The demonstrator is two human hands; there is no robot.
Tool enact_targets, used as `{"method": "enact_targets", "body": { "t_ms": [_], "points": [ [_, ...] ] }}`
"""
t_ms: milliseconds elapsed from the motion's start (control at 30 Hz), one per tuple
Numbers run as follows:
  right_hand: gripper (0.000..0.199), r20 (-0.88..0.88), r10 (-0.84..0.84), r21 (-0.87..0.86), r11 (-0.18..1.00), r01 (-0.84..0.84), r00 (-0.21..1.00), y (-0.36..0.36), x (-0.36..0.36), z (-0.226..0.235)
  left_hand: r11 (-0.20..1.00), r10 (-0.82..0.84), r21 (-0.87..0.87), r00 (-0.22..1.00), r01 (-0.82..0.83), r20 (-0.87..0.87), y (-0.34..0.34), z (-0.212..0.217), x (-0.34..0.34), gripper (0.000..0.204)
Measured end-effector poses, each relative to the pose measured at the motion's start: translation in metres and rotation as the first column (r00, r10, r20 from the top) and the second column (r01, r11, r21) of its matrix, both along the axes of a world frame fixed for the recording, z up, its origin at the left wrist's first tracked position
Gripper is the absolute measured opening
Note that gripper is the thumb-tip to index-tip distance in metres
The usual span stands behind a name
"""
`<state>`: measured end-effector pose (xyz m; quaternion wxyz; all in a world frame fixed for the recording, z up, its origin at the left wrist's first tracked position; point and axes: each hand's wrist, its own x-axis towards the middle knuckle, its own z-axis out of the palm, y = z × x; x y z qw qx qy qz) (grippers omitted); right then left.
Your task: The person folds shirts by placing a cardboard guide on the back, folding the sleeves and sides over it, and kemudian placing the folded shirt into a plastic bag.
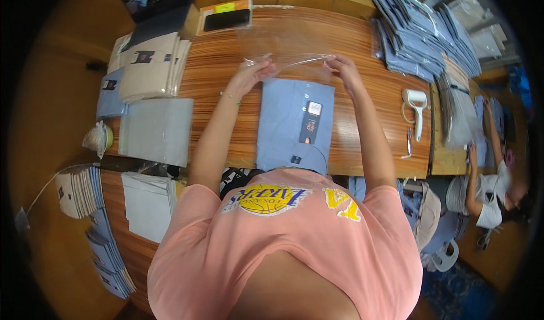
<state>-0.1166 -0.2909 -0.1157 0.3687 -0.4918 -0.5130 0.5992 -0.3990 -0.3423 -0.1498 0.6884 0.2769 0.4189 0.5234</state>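
A folded blue shirt (280, 124) lies flat on the wooden table in front of me, with a dark hang tag (309, 124) on its front. Just beyond its far edge, a clear plastic bag (289, 42) is stretched between my hands. My left hand (258, 73) pinches the left side of the bag's near edge. The right side of that edge is pinched by my right hand (344, 71). The opening of the bag faces the shirt, and the shirt appears to lie outside it.
A stack of clear bags (156, 132) lies at left, below bagged beige shirts (152, 65). Bagged blue shirts (411, 34) pile up at far right. A white lint roller (416, 107) and a small cutter (408, 144) lie at right. A phone (226, 19) rests at the back. Another person (493, 189) works at right.
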Motion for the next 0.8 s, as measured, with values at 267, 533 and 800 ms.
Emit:
{"method": "enact_targets", "body": {
  "t_ms": [267, 533, 800],
  "points": [
    [0.019, -0.196, -0.028, -0.126, 0.992, 0.003, 0.98, -0.024, 0.009, -0.002, 0.979, 0.205, -0.068, 0.95, -0.195, 0.237, -0.007, -0.003, 0.019, 0.022],
    [0.012, -0.109, 0.011, -0.089, 0.996, -0.021, 0.994, -0.023, 0.016, -0.004, 0.993, -0.108, -0.06, 0.994, 0.105, -0.034, -0.007, 0.003, -0.012, 0.033],
    [0.015, 0.025, -0.017, -0.239, 0.971, 0.022, 1.0, -0.017, 0.016, -0.052, 0.994, -0.046, 0.034, 0.669, 0.107, -0.742, 0.013, -0.037, -0.014, 0.026]
  ]
}}
